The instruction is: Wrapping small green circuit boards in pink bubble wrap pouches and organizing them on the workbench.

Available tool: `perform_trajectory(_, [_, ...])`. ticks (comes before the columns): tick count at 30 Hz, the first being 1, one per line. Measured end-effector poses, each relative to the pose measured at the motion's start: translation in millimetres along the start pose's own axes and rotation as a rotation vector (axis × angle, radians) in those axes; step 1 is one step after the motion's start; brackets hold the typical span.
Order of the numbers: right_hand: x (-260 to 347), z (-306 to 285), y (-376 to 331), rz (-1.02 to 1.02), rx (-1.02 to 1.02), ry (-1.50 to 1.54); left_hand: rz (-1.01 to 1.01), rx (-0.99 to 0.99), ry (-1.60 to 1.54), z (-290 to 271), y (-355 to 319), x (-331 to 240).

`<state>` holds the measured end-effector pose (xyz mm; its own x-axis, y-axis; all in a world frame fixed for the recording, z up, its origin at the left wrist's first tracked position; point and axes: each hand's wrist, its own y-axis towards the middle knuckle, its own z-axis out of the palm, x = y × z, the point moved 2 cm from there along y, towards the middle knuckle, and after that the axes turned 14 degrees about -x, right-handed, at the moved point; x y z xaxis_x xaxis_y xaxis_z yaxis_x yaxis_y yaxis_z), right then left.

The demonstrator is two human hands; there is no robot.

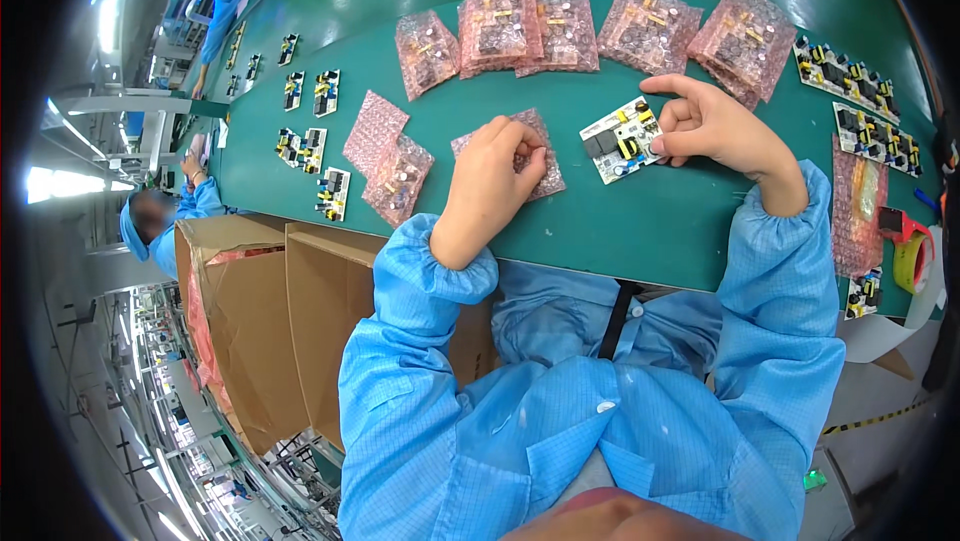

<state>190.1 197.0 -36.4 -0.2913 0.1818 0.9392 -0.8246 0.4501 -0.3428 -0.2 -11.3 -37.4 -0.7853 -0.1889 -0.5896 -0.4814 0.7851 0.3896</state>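
My right hand [715,129] grips the right edge of a white circuit board [612,146] between thumb and curled fingers, its index finger stretched out above. Black blocks, yellow parts and small cylinders stand on the board's face. My left hand [484,181] is closed, thumb and fingers pinched on a pink bubble-wrap bag [550,181] that lies partly hidden beneath it. A small gap separates that bag from the board. Left of my left hand, a bubble-wrap bag with a board inside [400,181] overlaps a flat pink bag [374,131].
Several bagged boards [503,21] line the far side of the green table [640,231]. Bare boards stand at left [327,93] and right [848,79]. A yellow-green tape roll [912,259] sits at the right edge. Cardboard boxes [245,331] adjoin the near-left edge. Another person [165,221] is farther left.
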Motion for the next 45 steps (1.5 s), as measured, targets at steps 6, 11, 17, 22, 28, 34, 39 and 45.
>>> perform_trajectory(6, [1, 9, 0, -0.014, 0.017, -0.056, 0.066, -0.038, 0.06, 5, -1, 5])
perform_trajectory(11, [-3, 23, 2, -0.032, -0.068, 0.061, 0.233, -0.245, 0.01, 9, 1, 0])
perform_trajectory(17, [2, 33, -2, -0.031, -0.115, 0.035, 0.162, -0.289, -0.043, 13, -4, 4])
perform_trajectory(22, [-2, 36, -3, -0.004, -0.112, 0.11, 0.173, -0.362, -0.111, 18, -6, -2])
perform_trajectory(28, [2, 38, -4, 0.017, -0.184, 0.066, 0.225, -0.347, -0.102, 12, -3, -15])
perform_trajectory(34, [-7, 46, -4, -0.138, -0.155, 0.09, 0.258, -0.317, -0.043, 6, 14, -33])
perform_trajectory(39, [2, 35, -7, -0.072, -0.248, 0.129, 0.258, -0.321, -0.061, 5, 19, -35])
perform_trajectory(45, [-4, 31, -3, -0.108, -0.277, 0.11, 0.213, -0.312, -0.04, 3, 21, -34])
